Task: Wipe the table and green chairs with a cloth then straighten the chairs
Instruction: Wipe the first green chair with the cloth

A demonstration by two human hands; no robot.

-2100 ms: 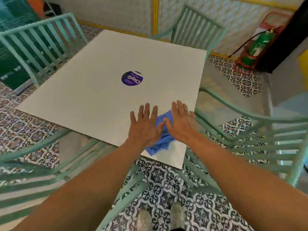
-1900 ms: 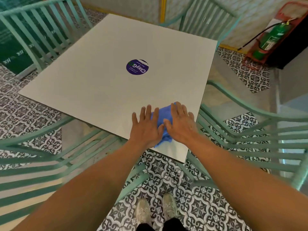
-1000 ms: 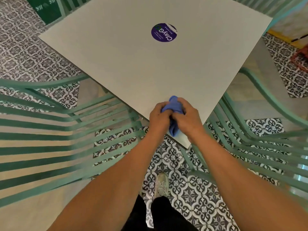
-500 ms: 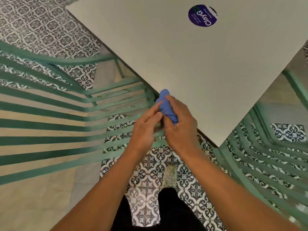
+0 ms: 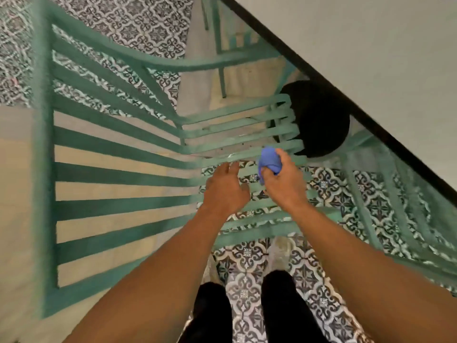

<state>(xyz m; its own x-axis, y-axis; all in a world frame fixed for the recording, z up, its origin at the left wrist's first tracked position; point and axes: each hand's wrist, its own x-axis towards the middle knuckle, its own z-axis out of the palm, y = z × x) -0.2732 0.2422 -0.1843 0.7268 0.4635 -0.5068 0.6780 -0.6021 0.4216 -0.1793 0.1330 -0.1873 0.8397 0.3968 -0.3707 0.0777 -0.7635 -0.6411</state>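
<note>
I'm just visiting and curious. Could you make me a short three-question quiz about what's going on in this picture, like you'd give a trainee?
1. True or false: the right hand grips the blue cloth.
2. Which piece of furniture are both hands over? A. the table B. the seat of the green chair C. a shelf
3. Fill in: the left hand has its fingers spread and holds ____.

Key
1. True: the cloth is bunched in its fingers.
2. B: both hands are above the seat slats, beside the table's edge.
3. Nothing.
</note>
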